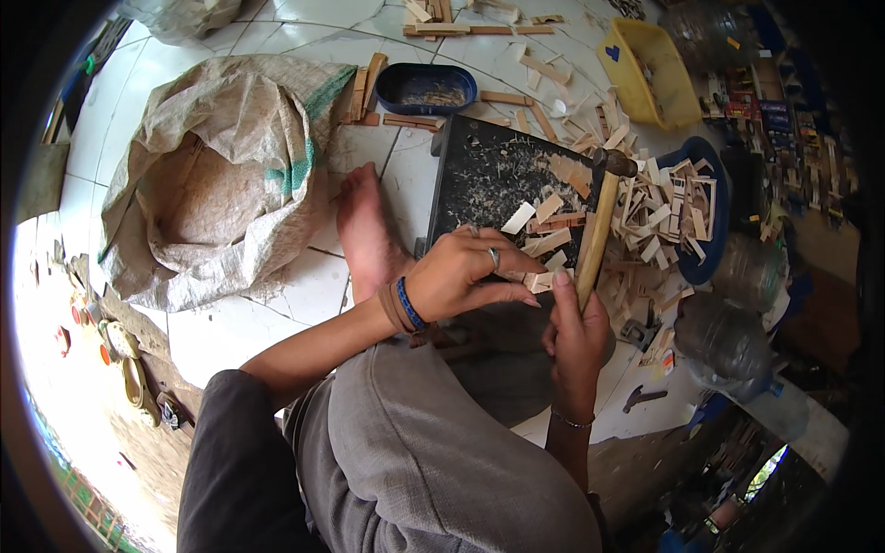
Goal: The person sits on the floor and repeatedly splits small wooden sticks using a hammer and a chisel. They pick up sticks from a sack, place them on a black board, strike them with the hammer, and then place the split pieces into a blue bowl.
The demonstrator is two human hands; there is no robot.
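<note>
My right hand (576, 334) is wrapped round the lower end of a hammer's (599, 230) wooden handle. The dark hammer head points away from me, over the far right edge of a black board (479, 166). Thumb and fingers of my left hand (466, 267) pinch a small pale wood piece (536, 281) above the board's near edge. My right thumb tip is close beside that piece; whether it touches I cannot tell. Several loose wood slips (550, 241) lie on the board just beyond my left fingers, among shavings and chips.
An open woven sack (120, 217) stands at left, near my bare foot (369, 230). Beyond the board are a blue oval tray (426, 107) and a yellow tub (682, 101). Wood slips (656, 217) heap at right by a blue basin (719, 244). Another hammer (643, 397) lies on the tiles.
</note>
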